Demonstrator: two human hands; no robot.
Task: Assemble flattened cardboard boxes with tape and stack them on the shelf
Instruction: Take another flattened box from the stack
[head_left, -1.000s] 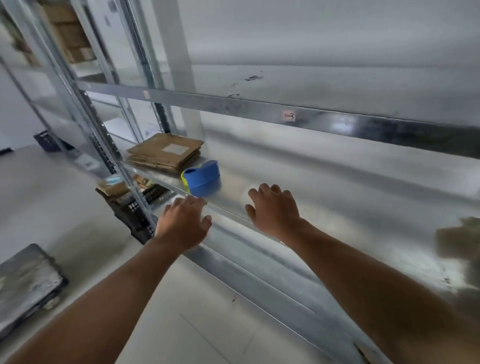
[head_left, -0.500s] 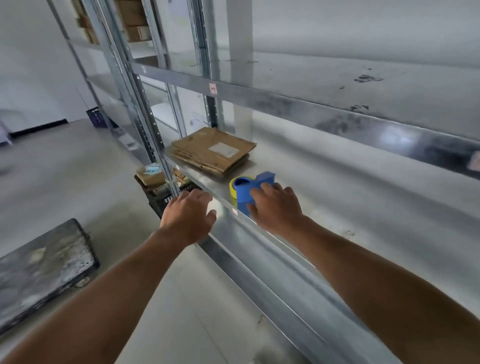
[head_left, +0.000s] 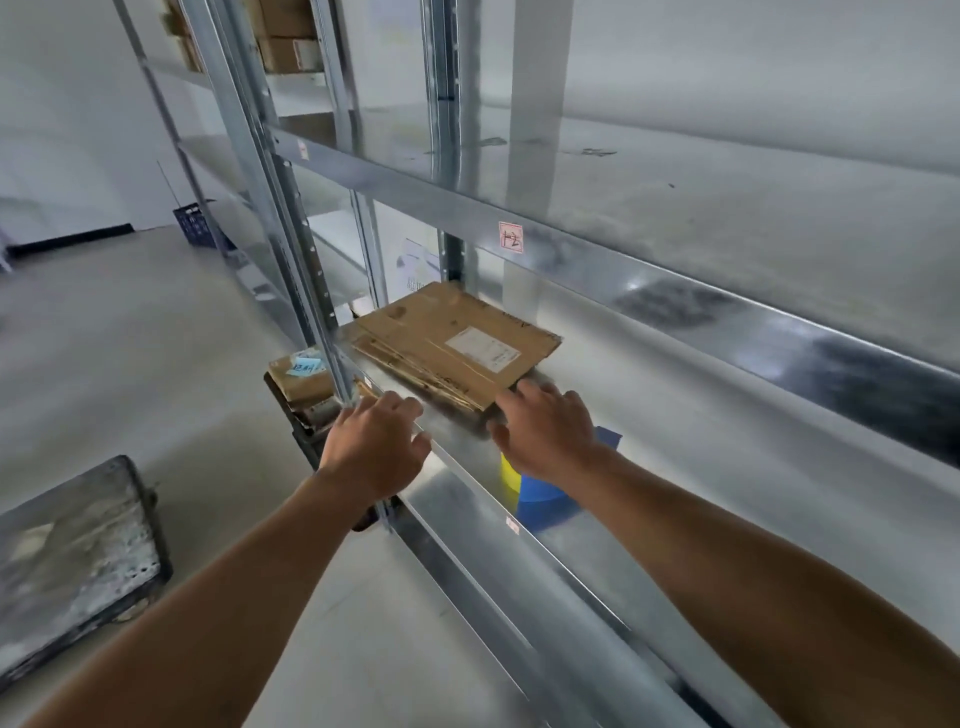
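Note:
A stack of flattened cardboard boxes (head_left: 452, 345) with a white label lies at the left end of the metal shelf (head_left: 727, 426). My right hand (head_left: 545, 434) reaches over the shelf with fingers extended, its fingertips at the near right corner of the stack. My left hand (head_left: 376, 444) hovers at the shelf's front edge just short of the stack, fingers relaxed and holding nothing. A blue tape dispenser with a yellow roll (head_left: 540, 486) sits on the shelf under my right wrist, partly hidden by it.
An upright steel post (head_left: 291, 249) stands just left of my left hand. A black crate with cardboard scraps (head_left: 301, 384) sits on the floor below. A grey trolley platform (head_left: 67, 561) is at lower left. Another shelf board (head_left: 675, 197) runs above.
Both hands have moved left along the shelf, past the tape dispenser, toward the cardboard stack. The right hand, which was at the dispenser, now reaches the stack's corner.

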